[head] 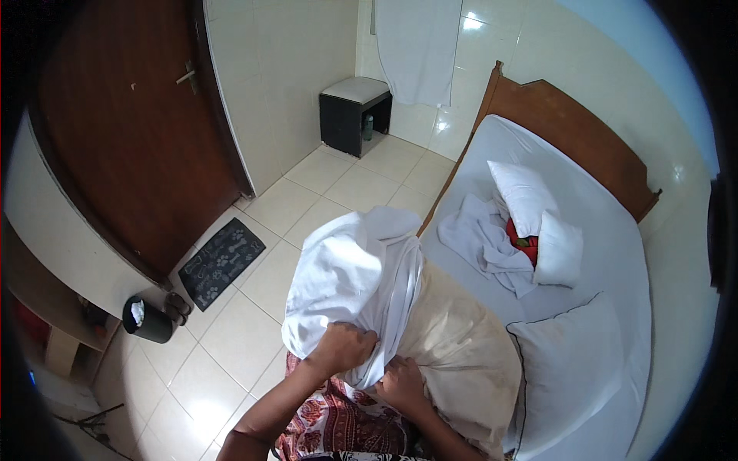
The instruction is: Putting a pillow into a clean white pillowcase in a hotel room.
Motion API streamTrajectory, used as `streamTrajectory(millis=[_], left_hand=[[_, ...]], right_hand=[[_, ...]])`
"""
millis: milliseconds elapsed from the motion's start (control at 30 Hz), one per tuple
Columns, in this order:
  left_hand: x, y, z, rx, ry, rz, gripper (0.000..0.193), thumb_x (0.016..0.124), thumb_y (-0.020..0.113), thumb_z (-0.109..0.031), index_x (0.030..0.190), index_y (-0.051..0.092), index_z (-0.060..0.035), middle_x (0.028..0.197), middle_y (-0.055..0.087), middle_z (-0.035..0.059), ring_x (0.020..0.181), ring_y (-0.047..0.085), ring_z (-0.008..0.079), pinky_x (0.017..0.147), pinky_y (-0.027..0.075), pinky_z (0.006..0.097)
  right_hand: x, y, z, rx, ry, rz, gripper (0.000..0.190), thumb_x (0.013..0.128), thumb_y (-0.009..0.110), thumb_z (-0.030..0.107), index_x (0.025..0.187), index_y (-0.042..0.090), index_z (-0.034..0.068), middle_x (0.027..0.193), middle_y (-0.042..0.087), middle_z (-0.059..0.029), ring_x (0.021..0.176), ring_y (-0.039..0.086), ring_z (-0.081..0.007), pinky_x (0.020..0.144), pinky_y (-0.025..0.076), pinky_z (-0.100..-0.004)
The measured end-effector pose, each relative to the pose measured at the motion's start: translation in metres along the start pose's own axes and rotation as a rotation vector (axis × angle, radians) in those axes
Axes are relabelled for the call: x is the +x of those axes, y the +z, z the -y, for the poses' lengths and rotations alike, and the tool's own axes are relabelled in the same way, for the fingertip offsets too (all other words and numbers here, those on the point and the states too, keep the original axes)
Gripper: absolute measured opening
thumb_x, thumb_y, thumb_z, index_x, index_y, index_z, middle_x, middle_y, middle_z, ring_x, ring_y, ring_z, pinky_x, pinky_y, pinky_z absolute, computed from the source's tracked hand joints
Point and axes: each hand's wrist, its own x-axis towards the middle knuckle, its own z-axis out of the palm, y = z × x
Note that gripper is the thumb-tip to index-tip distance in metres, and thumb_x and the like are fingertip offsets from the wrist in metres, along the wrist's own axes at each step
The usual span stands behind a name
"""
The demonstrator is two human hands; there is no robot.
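Note:
My left hand [344, 347] is closed on the gathered edge of a white cloth cover [340, 259], which hangs bunched in front of my body. Just to its right, my right hand [402, 383] grips the same bunched edge beside a cream-coloured pillow [455, 346]. The white cloth lies around the upper left side of that pillow; how far the pillow goes inside it cannot be told. A larger white pillow with dark piping [571, 369] lies on the bed to the right. My fingertips are partly hidden in the folds.
The bed [617, 253] with a wooden headboard [576, 132] holds two small white pillows [522, 196], a crumpled white cloth [484, 242] and a red item [522, 242]. A black stool [340, 121], a dark mat [222, 262], a bin [147, 322] and shoes [177, 305] stand or lie on the tiled floor.

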Motion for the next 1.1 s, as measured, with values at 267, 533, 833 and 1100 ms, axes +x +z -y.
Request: streamTrajectory(millis=[267,533,833,1100], left_hand=[[0.034,-0.003,0.030,0.101,0.012,-0.044,0.016,0.077,0.054,-0.020,0.067,0.055,-0.0089,0.053,0.055,0.0079,0.052,0.057,0.0260,0.048,0.045,0.0391],[0.036,0.025,0.019,-0.249,0.039,0.186,0.021,0.083,0.050,-0.027,0.073,0.056,-0.0087,0.062,0.058,0.0118,0.062,0.058,0.0347,0.061,0.046,0.0449],[0.044,0.066,0.065,-0.153,-0.706,-0.131,0.052,0.086,0.051,-0.040,0.107,0.047,0.0075,0.087,0.064,0.0201,0.085,0.060,0.0401,0.076,0.047,0.0441],[0.077,0.070,0.051,-0.201,-0.557,0.306,0.037,0.091,0.037,-0.036,0.100,0.058,-0.0061,0.097,0.061,0.0213,0.091,0.059,0.0381,0.080,0.044,0.0492]], right_hand=[[0.038,-0.118,-0.035,0.356,0.049,0.432,0.037,0.078,0.063,0.031,0.103,0.054,0.005,0.080,0.060,-0.0115,0.074,0.059,-0.0249,0.064,0.046,-0.0342],[0.144,-0.099,-0.112,-0.131,-0.011,0.236,0.053,0.074,0.065,0.045,0.112,0.052,0.011,0.101,0.059,-0.0130,0.100,0.055,-0.0285,0.083,0.045,-0.0390],[0.117,-0.016,-0.153,0.108,0.495,0.166,0.088,0.075,0.045,0.070,0.126,0.042,-0.001,0.123,0.048,-0.0213,0.111,0.048,-0.0347,0.093,0.039,-0.0412],[0.118,-0.019,-0.156,0.090,0.399,0.312,0.084,0.077,0.044,0.070,0.116,0.047,-0.004,0.111,0.055,-0.0253,0.105,0.053,-0.0373,0.086,0.042,-0.0431]])
